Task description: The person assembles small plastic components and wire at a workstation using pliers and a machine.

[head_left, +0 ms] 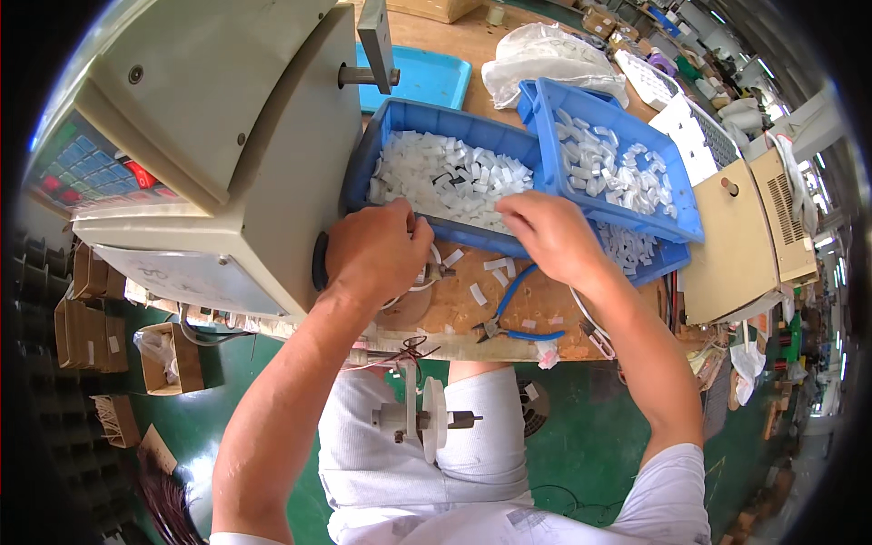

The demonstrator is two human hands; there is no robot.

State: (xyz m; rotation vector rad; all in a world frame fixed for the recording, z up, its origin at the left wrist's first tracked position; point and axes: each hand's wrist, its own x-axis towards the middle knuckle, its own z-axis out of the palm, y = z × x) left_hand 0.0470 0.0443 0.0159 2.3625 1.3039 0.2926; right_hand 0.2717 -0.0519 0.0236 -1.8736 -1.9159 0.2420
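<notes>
My left hand (371, 245) is closed, its fingers curled at the near left corner of a blue bin (495, 130). Whatever it may hold is hidden. A black knob (320, 261) on the grey machine (295, 182) sits right beside it. Over the bin's near rim, my right hand (551, 232) is bent with thumb and fingers drawn together; anything between them is too small to make out. Small white pieces (436, 173) fill much of the bin, with a few dark bits among them. Pliers with blue handles (493, 327) lie on the table below my right hand.
A second blue bin (677, 213) of white pieces rests tilted on another at the right. Behind are a light-blue tray (454, 84) and a white bag (549, 59). A beige box (731, 241) stands far right. A shaft fixture (431, 418) hangs below the table edge.
</notes>
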